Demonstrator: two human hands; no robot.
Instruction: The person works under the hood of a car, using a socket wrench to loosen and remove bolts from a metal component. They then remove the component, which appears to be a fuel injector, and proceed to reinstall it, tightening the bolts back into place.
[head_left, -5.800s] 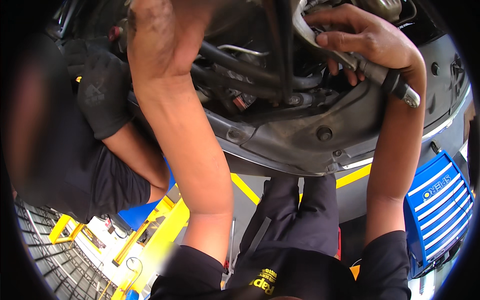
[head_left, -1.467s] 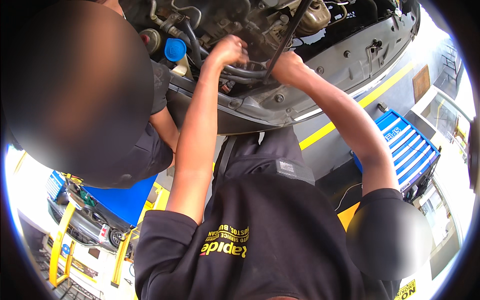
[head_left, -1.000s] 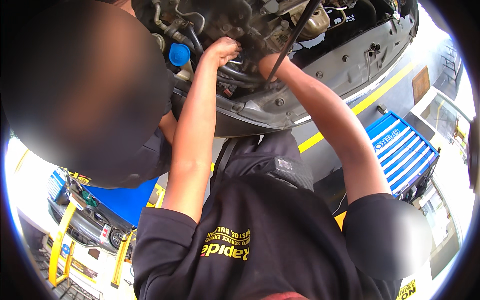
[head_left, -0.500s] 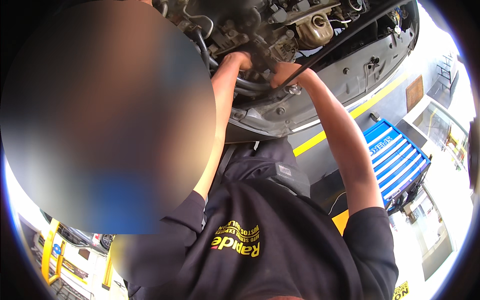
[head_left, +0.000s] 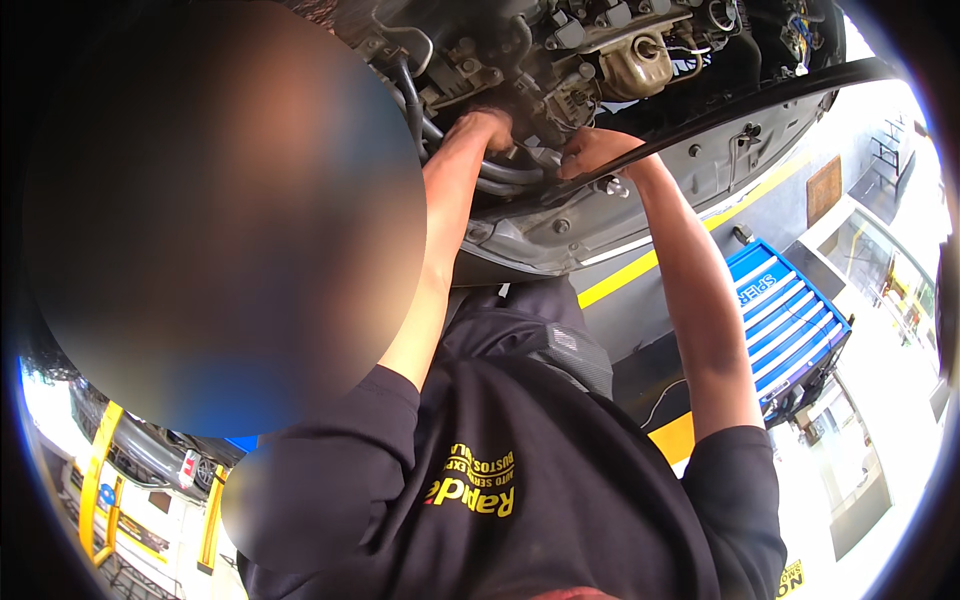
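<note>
Both my arms reach into the engine bay (head_left: 640, 65) of a car. My left hand (head_left: 486, 128) is bent down among the engine parts, beside dark hoses (head_left: 510, 174). Its fingers are curled, and their tips are partly hidden. Just to its right, my right hand (head_left: 600, 152) is closed round something. A shiny metal piece (head_left: 612, 187) shows below that hand and looks like part of a metal tool, whose kind I cannot make out. A long dark bar (head_left: 740, 115) crosses in front of my right wrist.
The car's grey front panel (head_left: 600, 228) curves between me and the engine. A blue tool cabinet (head_left: 785, 310) stands on the right, past a yellow floor line (head_left: 625, 278). A large blur (head_left: 230, 220) covers the left side. Yellow lift posts (head_left: 98, 480) stand at lower left.
My right hand has shifted slightly right, and the shiny metal piece has moved with it. The gap between my hands is wider. The dark bar now appears at a flatter slant.
</note>
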